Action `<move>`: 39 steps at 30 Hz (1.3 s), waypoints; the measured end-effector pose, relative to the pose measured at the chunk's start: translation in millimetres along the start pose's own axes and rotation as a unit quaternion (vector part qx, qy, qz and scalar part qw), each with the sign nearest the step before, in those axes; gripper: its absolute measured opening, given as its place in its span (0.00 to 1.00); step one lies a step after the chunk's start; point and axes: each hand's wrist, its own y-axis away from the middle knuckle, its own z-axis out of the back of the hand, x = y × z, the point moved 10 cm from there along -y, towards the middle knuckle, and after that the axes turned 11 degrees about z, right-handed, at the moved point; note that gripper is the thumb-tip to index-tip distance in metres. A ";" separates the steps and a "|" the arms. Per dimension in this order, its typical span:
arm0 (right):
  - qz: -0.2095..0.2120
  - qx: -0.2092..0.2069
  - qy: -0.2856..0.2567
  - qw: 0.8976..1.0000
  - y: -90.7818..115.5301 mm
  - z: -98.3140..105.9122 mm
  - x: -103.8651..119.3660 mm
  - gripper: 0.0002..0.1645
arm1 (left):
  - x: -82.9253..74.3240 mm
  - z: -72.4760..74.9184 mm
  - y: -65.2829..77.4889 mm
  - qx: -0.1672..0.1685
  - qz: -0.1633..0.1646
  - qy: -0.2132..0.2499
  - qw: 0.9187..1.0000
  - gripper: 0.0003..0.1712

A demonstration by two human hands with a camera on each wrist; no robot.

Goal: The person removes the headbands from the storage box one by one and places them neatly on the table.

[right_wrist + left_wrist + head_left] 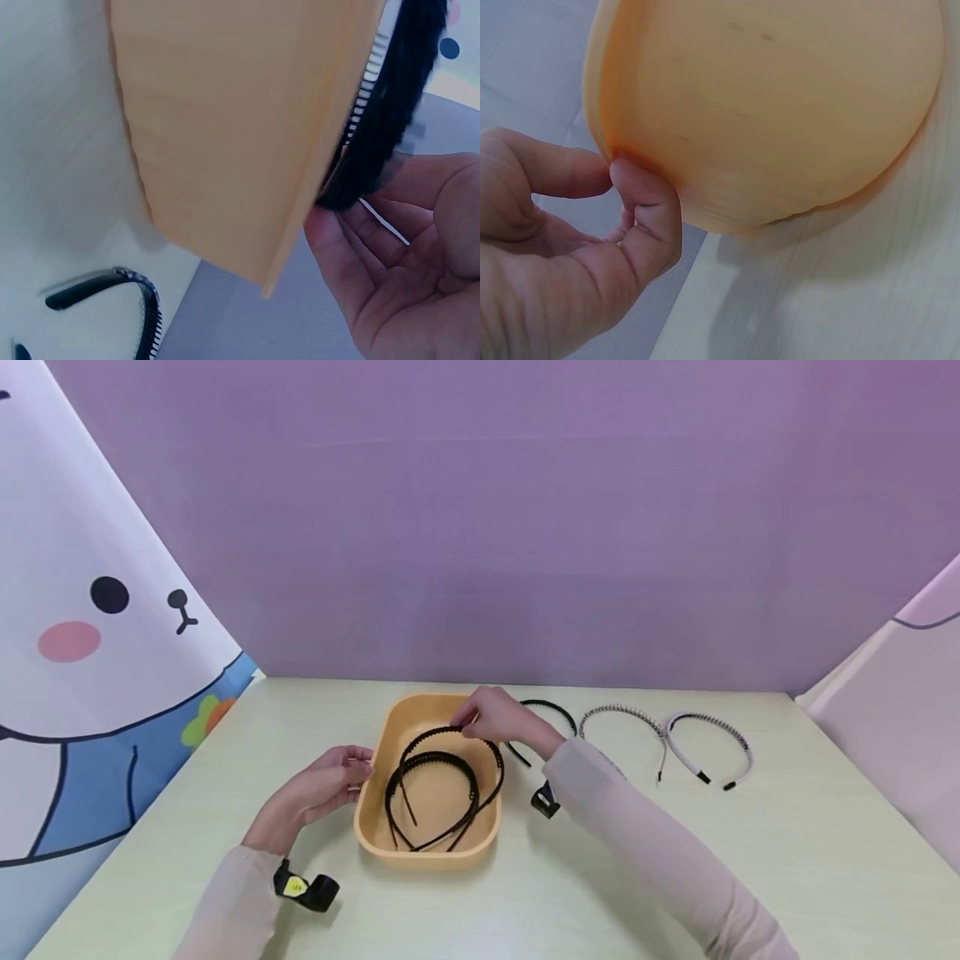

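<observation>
A light orange plastic basket sits on the table in front of me. My left hand pinches its left rim between thumb and fingers, as the left wrist view shows close up on the basket wall. Over the basket's far right part, my right hand grips the top of a black toothed headband, whose two ends point down into the basket. In the right wrist view this headband rises beside the rim. Other black headbands lie inside the basket, partly overlapped by the held one.
Right of the basket, a black headband, a thin spiky headband and a white headband with black tips lie in a row on the pale table. A purple backdrop stands along the table's far edge.
</observation>
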 end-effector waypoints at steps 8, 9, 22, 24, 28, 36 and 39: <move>0.005 0.001 -0.013 1.000 5.8 6.5 -1.7 0.14 | 1.4 2.2 0.7 -0.005 0.005 0.002 1.000 0.22; 0.007 0.000 -0.010 1.000 6.7 7.6 -2.2 0.14 | 1.4 2.3 0.6 -0.006 0.005 0.003 1.000 0.22; 0.004 -0.010 -0.015 1.000 25.1 23.7 -13.8 0.15 | 2.4 1.9 -2.6 0.005 0.003 -0.001 1.000 0.23; 0.006 -0.011 -0.015 1.000 28.0 26.8 -14.3 0.15 | 2.2 2.9 -2.4 0.006 0.003 -0.003 1.000 0.23; -0.001 -0.014 -0.014 1.000 35.0 33.0 -18.8 0.15 | 1.2 4.5 -0.7 0.008 0.002 -0.005 1.000 0.24; -0.008 -0.018 -0.005 1.000 48.9 43.8 -30.7 0.15 | -1.6 4.9 -1.1 0.008 0.001 -0.009 1.000 0.23; -0.008 -0.022 -0.005 1.000 53.9 45.7 -34.3 0.15 | -1.7 4.9 -1.2 0.007 0.003 -0.008 1.000 0.23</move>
